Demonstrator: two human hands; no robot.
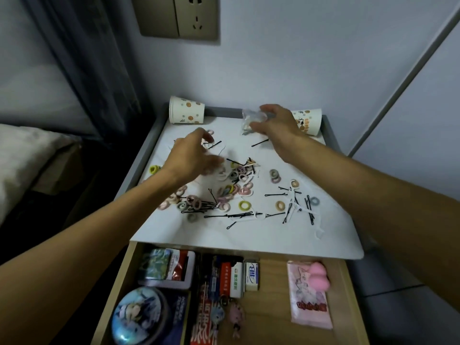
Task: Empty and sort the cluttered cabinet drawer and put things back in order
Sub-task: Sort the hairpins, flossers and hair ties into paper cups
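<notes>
Cabinet top (249,241), white, raised grey rim at back and sides: holds the emptied clutter. Hair ties (229,192), small, in pink, yellow, grey and tan, are heaped thickest left of centre, with strays spread to the right. Bobby pins (239,216), black, are mixed through the ties and scattered toward the front and right. Two paper cups lie on their sides at the back: the left cup (186,110) in the rear left corner, the right cup (310,122) in the rear right corner. Your right hand (276,125) is at the back, just beside the right cup, fingers and thumb pinching a small clear plastic bag (252,118) above the surface. Your left hand (191,155) is over the left part of the heap, fingers curled downward and blurred; whether it holds anything cannot be told. The drawer (271,295), wooden, is pulled open below the front edge and has things in it: a rectangular tin (169,267) and a round tin (139,317) at left, boxes (229,275) and an eraser (252,272) in the middle, key charms (235,314) in front of them, and at right a pink packet (311,310) with a pink sponge (319,276) resting on it. A wall socket (179,16) is above.
</notes>
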